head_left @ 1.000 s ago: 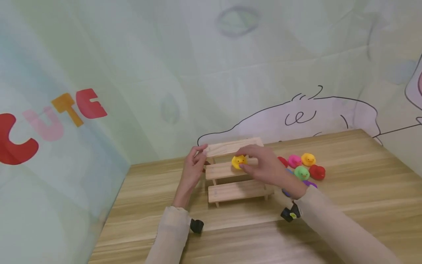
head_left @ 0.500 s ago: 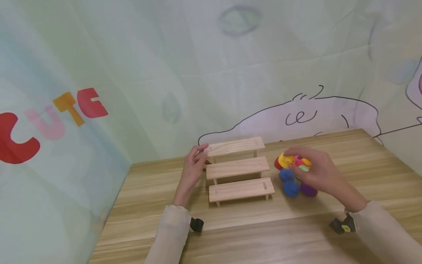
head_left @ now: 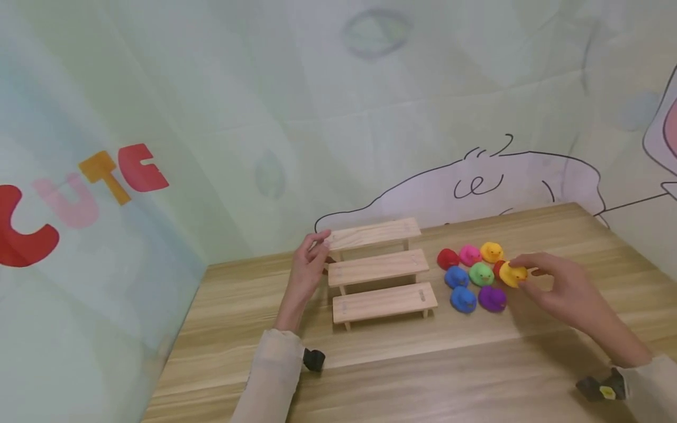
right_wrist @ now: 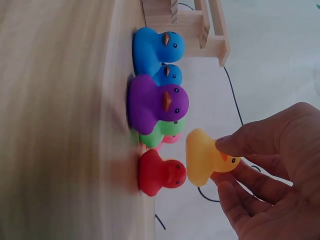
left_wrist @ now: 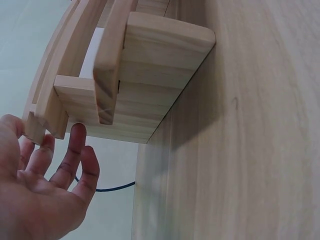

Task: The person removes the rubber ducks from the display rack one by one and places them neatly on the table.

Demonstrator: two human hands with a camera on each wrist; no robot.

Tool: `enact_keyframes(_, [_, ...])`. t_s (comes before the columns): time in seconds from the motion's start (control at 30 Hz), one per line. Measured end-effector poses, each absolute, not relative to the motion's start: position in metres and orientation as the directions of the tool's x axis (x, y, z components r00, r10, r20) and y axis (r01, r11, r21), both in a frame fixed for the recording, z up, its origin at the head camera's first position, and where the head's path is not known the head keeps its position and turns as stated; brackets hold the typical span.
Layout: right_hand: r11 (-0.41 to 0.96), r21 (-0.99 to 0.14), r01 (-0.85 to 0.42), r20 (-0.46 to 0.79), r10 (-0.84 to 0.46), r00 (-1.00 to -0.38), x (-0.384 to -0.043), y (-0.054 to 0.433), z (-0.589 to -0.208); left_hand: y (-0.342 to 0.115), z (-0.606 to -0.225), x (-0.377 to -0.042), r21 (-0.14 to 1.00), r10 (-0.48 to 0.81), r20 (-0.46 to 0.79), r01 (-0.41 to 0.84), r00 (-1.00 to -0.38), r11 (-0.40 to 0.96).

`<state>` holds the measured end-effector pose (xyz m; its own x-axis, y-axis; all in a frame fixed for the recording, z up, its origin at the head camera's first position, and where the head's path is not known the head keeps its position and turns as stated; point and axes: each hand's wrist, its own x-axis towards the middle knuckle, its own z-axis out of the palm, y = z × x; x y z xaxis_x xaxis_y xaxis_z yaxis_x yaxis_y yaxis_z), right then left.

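Note:
My right hand (head_left: 566,288) pinches a yellow rubber duck (right_wrist: 202,159) between thumb and fingers. It is held above a red duck (right_wrist: 159,172) at the right side of the duck group. Purple (head_left: 492,299), green (head_left: 482,274), blue (head_left: 463,299), pink (head_left: 470,255) and orange-yellow (head_left: 492,251) ducks sit close together on the table, with another red duck (head_left: 448,258) among them. My left hand (head_left: 309,264) grips the left end of the top step of a three-tier wooden stand (head_left: 378,268), with thumb and fingers at the board's edge in the left wrist view.
The wooden table (head_left: 402,376) backs onto a printed cloth (head_left: 296,106) with cartoon drawings, and a second cloth side with coloured letters (head_left: 106,176) rises at the left. The ducks stand just right of the stand.
My right hand has carried the yellow duck from over the stand's middle step rightward, past the other ducks, to the group's right side. The left hand stays at the stand.

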<state>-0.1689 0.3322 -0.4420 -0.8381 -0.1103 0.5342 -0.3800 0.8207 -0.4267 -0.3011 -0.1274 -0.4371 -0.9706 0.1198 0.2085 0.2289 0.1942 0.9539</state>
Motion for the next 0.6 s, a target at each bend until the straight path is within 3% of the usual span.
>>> enact_keyframes(0.17, [0.852, -0.403, -0.335, 0.459, -0.129, -0.879, -0.161, 0.343, -0.447, -0.126, -0.437, -0.302, 0.95, 0.119, 0.212, 0.233, -0.97, 0.206])
enact_keyframes(0.6, [0.833, -0.423, -0.357, 0.389, -0.188, -0.902, -0.161, 0.348, -0.462, -0.126, -0.436, -0.301, 0.951, 0.126, 0.204, 0.227, -0.971, 0.211])
